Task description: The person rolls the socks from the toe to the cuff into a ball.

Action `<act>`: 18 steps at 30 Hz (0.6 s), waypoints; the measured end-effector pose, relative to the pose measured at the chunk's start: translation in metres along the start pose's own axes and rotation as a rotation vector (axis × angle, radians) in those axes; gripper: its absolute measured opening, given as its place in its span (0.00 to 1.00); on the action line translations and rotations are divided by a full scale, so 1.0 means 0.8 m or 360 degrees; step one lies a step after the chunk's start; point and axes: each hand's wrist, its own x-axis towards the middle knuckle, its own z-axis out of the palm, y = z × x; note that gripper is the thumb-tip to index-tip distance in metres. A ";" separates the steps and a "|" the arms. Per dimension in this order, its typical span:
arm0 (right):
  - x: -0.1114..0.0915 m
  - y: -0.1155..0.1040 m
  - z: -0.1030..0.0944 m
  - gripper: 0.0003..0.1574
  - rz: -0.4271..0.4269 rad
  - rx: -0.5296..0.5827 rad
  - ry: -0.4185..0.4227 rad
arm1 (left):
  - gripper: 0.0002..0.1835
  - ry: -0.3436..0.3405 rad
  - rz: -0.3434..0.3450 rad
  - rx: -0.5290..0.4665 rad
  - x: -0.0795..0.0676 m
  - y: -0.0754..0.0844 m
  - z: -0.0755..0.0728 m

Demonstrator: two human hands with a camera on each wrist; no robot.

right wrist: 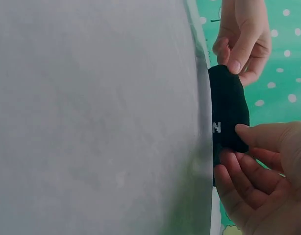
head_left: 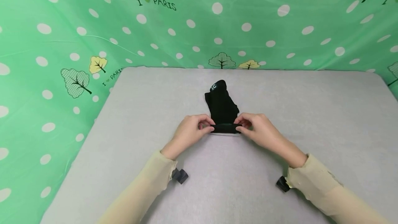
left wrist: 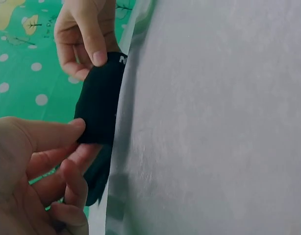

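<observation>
Black socks (head_left: 221, 104), which look stacked together, lie on the table with white lettering at the far, toe-like end. Their near end is folded over into a flat roll, with a thin whitish edge beneath it. At the left end of that roll, my left hand (head_left: 192, 129) pinches the fabric between thumb and fingers. My right hand (head_left: 259, 129) pinches the opposite end in the same way. Both wrist views show the dark folded fabric (left wrist: 101, 98) held between the two hands, and a white letter appears on the fold (right wrist: 229, 103).
A light grey table surface (head_left: 140, 113) spreads around the socks on all sides. Behind it and to the left hangs a green dotted curtain (head_left: 174, 44) with printed trees. Small black devices (head_left: 180, 175) sit under both sleeve cuffs, close above the table.
</observation>
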 end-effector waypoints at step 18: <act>0.015 0.008 0.008 0.04 0.0035 -0.0116 0.0097 | 0.03 -0.0019 -0.0217 0.0188 0.017 0.007 0.005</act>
